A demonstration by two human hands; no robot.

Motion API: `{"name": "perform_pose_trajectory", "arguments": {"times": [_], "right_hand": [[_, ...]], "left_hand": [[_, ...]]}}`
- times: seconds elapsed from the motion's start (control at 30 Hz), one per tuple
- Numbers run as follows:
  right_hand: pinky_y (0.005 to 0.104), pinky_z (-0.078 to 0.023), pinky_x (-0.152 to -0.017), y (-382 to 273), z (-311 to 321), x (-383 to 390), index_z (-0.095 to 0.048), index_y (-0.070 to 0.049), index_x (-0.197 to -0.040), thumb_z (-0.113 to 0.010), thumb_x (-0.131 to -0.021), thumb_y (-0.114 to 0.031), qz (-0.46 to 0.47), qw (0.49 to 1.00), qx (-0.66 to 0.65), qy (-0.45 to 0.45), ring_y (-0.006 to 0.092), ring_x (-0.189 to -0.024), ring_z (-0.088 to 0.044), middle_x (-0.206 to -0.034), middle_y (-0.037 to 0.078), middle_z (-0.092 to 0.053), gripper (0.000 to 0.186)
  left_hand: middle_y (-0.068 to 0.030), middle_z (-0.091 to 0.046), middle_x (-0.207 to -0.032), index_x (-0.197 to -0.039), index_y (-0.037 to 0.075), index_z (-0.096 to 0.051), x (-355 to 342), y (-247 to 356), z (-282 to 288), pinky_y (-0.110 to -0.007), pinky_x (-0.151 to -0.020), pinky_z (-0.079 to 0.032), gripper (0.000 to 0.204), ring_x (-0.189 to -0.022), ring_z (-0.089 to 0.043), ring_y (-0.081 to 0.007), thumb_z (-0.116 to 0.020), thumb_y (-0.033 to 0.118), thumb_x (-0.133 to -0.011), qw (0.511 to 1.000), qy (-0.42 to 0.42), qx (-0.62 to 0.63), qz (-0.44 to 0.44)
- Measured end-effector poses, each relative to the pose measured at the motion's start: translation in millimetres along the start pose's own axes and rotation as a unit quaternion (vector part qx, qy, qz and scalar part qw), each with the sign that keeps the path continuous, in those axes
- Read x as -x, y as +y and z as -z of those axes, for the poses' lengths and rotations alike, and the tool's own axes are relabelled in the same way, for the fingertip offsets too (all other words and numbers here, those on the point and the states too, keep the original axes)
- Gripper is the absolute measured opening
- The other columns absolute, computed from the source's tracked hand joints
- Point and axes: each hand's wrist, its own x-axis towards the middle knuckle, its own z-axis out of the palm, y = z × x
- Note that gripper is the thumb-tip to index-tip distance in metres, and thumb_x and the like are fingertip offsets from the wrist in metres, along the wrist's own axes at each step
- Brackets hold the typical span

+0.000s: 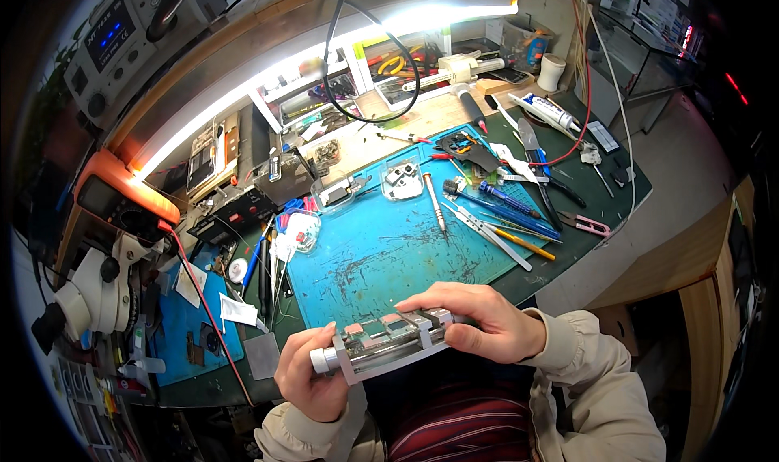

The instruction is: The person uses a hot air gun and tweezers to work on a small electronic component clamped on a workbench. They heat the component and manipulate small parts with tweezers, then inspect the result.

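Between my hands, above the bench's near edge, is a small silver metal clamping fixture [391, 347] with guide rods, a round knob and pinkish pads on its jaws. My left hand [312, 375] wraps round its left end, by the knob [324, 360]. Across the right end lies my right hand [487, 320], thumb in front and fingers along the top, gripping it. Whether a part sits clamped in the jaws is too small to tell. Beyond the fixture spreads a scratched blue work mat [349, 255].
On the mat lie a screwdriver [435, 206], tweezers [491, 236] and a clear tray of small parts [402, 180]. Pink-handled scissors [586, 223] rest at the right. An orange multimeter [126, 194] stands left, its red lead [203, 292] trailing down the bench. A black cable loop [327, 64] hangs overhead.
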Motion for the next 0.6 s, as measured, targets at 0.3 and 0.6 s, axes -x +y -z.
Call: {"name": "perform_pose_trajectory", "arguments": {"times": [0.3,0.6], "right_hand": [[0.0355,-0.05,-0.083,-0.7,0.6,2.8,-0.06,0.001,-0.143,-0.058,-0.108,-0.041,-0.004,0.999,0.029,0.017,0.0257,-0.092,-0.063,-0.107,0.015,-0.067,0.055],[0.0356,-0.051,-0.085,-1.7,1.4,2.6,-0.059,0.002,-0.144,-0.058,-0.109,-0.042,0.003,0.999,0.027,0.016,0.027,-0.095,-0.064,-0.109,0.015,-0.067,0.056]], "left_hand": [[-0.0145,-0.074,-0.099,-0.114,-0.003,-0.073,-0.7,-2.2,-2.2,-0.032,-0.077,-0.056,0.043,-0.086,-0.071,-0.0217,-0.089,0.002,-0.074,0.997,-0.031,0.048,0.05],[-0.0138,-0.074,-0.098,-0.114,-0.002,-0.073,-1.3,-0.3,-2.5,-0.032,-0.076,-0.056,0.043,-0.086,-0.071,-0.0212,-0.089,0.002,-0.074,0.997,-0.028,0.051,0.051]]}}
